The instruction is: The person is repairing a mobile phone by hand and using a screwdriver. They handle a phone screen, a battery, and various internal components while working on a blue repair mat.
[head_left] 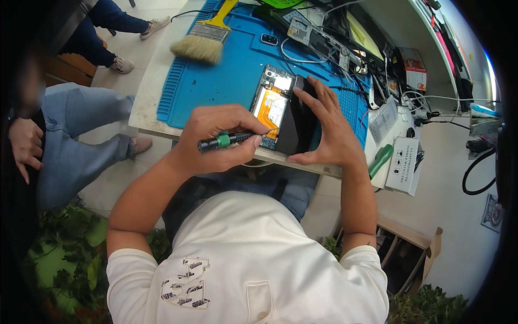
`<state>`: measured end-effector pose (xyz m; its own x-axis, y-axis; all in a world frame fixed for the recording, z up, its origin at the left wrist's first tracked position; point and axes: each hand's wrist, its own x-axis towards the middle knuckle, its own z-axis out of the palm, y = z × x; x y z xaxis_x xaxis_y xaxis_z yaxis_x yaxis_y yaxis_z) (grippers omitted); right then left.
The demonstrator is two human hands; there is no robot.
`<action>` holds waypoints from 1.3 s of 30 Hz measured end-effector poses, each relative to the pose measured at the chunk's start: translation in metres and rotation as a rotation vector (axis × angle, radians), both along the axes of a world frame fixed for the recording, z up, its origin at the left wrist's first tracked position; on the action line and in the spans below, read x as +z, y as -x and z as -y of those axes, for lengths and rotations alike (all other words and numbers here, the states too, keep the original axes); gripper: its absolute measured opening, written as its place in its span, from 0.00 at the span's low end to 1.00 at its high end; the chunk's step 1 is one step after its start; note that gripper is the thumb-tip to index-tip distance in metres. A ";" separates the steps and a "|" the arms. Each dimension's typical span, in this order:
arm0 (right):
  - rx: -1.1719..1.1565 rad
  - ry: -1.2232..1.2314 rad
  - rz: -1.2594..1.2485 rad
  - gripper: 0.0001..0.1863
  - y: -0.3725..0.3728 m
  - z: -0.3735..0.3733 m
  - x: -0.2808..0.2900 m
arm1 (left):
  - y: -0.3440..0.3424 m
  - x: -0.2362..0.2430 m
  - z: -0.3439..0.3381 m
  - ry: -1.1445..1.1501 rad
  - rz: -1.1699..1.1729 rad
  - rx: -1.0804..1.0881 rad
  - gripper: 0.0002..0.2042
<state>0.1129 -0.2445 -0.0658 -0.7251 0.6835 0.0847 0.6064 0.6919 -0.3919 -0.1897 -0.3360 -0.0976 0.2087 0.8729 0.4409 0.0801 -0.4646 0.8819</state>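
Observation:
An opened smartphone (pixel 274 97) lies at the near edge of the blue mat, its circuit boards and an orange flex cable (pixel 265 108) exposed. My left hand (pixel 224 132) is closed round a slim black screwdriver (pixel 237 139) with a green band, its tip down at the phone's lower part. Along the phone's right side is a flat black panel (pixel 295 121), apparently its screen or cover. My right hand (pixel 333 121) spans this panel, fingers at its far end and thumb at its near end. The palm side of that grip is partly hidden.
The blue repair mat (pixel 199 92) carries a wide yellow-handled brush (pixel 202 43) and a small camera-lens cover (pixel 268 39). Cables and phone parts (pixel 318 40) crowd the far right. A green-handled tool (pixel 381 161) and a white box (pixel 402 164) lie at right. Another person's hand (pixel 27 146) is at left.

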 end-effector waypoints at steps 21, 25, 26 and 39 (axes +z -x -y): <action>0.011 -0.003 0.023 0.71 -0.001 -0.001 -0.002 | -0.015 -0.013 0.009 -0.207 -0.225 0.029 0.12; 0.006 0.003 0.027 0.70 -0.001 -0.001 -0.002 | -0.017 -0.015 0.007 -0.247 -0.212 0.039 0.12; 0.004 0.004 0.029 0.70 -0.001 -0.001 -0.002 | -0.018 -0.015 0.007 -0.247 -0.209 0.043 0.12; 0.003 -0.002 0.044 0.71 -0.003 -0.001 -0.003 | -0.018 -0.013 0.006 -0.244 -0.254 0.028 0.11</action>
